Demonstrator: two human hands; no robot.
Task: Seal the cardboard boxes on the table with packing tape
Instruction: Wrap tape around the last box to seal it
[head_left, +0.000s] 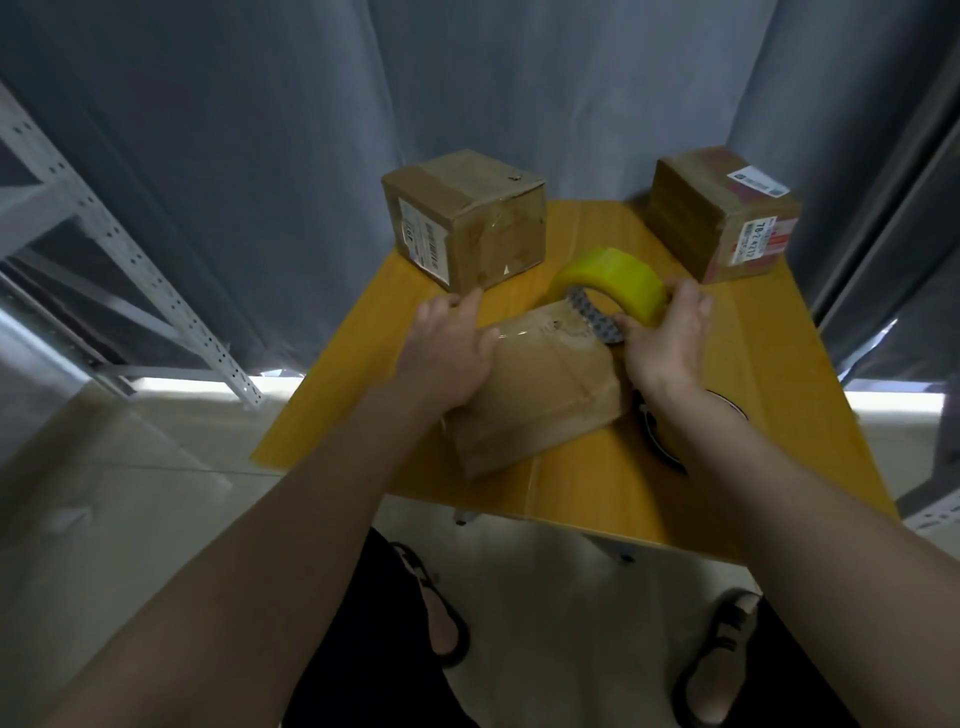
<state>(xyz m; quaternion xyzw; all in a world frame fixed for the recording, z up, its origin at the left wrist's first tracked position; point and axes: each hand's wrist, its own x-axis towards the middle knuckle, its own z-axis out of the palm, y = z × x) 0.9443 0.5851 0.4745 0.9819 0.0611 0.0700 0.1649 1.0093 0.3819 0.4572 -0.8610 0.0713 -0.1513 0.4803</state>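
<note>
Only the label on the near side of the cardboard box (722, 218) at the upper right of the frame can be read, showing "TB-2-4212", while the other boxes' labels are too blurred.

Yellow tape roll (613, 278) atop near box (540, 384)

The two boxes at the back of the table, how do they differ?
The back left box is plain brown with a white label on its side and clear tape over its front face. The back right box carries red-printed tape and white labels on both top and side. The back left box sits closer to the yellow tape roll. Both are closed cardboard cubes, untouched by either hand.
</note>
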